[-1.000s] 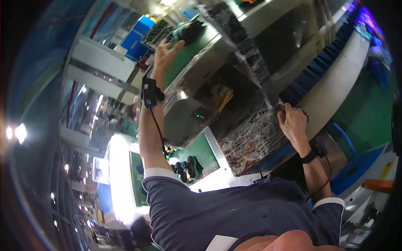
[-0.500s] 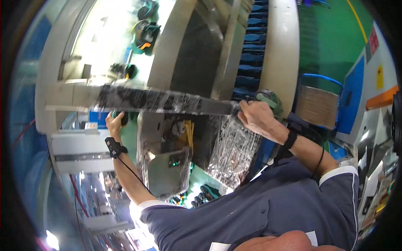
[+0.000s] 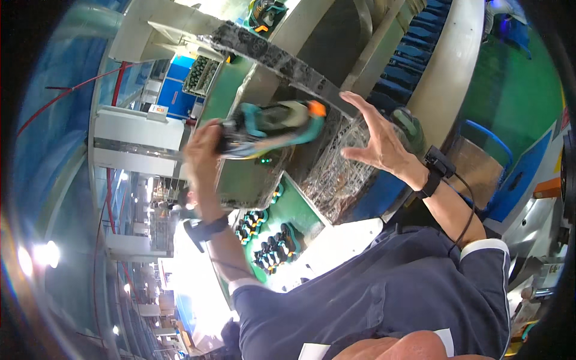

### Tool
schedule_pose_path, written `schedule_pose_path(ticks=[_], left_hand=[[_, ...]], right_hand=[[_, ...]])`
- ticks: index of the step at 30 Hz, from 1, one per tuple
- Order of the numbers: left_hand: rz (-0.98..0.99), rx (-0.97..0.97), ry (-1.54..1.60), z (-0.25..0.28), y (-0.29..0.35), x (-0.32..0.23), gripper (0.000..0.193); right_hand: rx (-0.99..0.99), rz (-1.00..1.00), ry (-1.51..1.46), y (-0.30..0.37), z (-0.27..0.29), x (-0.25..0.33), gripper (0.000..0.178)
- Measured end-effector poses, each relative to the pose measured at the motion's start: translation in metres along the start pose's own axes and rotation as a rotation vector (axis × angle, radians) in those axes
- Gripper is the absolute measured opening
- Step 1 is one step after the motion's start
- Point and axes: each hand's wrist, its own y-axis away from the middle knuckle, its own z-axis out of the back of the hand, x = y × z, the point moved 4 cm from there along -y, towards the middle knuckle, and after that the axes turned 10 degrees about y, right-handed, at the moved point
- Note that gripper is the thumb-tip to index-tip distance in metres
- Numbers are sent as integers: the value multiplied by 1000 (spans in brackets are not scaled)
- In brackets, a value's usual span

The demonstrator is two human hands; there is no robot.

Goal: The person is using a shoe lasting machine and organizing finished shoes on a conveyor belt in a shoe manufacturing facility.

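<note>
My left hand (image 3: 201, 150) grips the heel end of a teal, grey and orange sports shoe (image 3: 273, 126), held sideways in front of a grey machine housing (image 3: 246, 180). My right hand (image 3: 375, 141) is open with fingers spread, just right of the shoe's orange toe and not touching it. A long dark speckled board (image 3: 270, 51) runs slantwise above the shoe. Both wrists wear black bands with a thin cable.
A wire mesh basket (image 3: 336, 177) sits under my right hand. Several dark shoes (image 3: 270, 240) lie in rows on a green belt below. Blue crates (image 3: 435, 36) line a curved pale counter, and a brown mesh bin (image 3: 474, 162) with a blue rim stands at right.
Half a second ago both hands were at the long speckled board. Now my left hand holds the shoe, and my right hand has come off and spread open.
</note>
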Motion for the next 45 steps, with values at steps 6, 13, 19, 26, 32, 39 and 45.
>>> schedule_pose_path(ticks=[6,13,19,26,32,39,45], left_hand=[[225,87,153,-123,62,152,30],[-59,371,1,-141,89,190,58],[-276,313,29,-141,107,218,68],[-331,294,64,-146,110,200,63],[-245,326,236,-148,118,186,66],[-3,555,740,-175,188,127,56],[211,975,961,-281,326,56,35]], right_hand=[[133,-197,-224,59,-5,32,63],[376,-301,100,33,-11,71,65],[403,-88,744,11,-70,72,28],[386,-182,733,19,-59,73,38],[201,-269,717,31,-41,84,42],[-230,-623,400,122,22,111,58],[-720,-584,403,247,155,215,65]])
